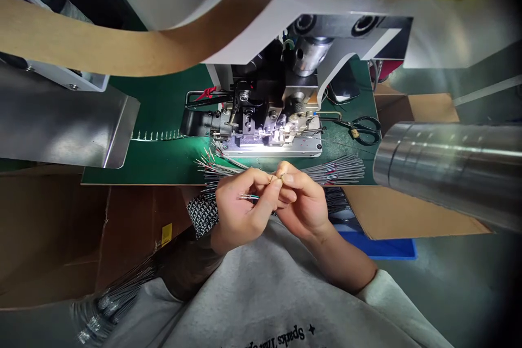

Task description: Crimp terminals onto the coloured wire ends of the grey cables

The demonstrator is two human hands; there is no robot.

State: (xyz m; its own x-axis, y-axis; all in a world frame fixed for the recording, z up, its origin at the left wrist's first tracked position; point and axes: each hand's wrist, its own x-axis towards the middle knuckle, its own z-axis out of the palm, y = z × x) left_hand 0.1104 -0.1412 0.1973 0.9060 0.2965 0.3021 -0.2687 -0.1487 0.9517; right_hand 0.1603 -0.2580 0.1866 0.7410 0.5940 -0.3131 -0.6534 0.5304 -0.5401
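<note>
My left hand point(242, 204) and my right hand point(304, 196) meet fingertip to fingertip at the table's front edge. Both are closed in a pinch around a tiny thin piece, too small to name. Across the left palm lie thin wire ends point(248, 196), one greenish, with metal tips. Just behind the hands, a bundle of grey cables point(340, 168) lies along the table edge, with stripped reddish and white wire ends point(209, 160) at its left. A crimping machine point(271, 133) stands beyond them, its work area brightly lit.
A strip of terminals point(159, 135) runs into the machine from the left, past a metal guard point(61, 114). Black scissors point(365, 130) lie on the green table point(163, 166). A shiny metal cylinder point(448, 171) juts in from the right. Cardboard boxes point(411, 212) and a blue tray point(379, 248) are below.
</note>
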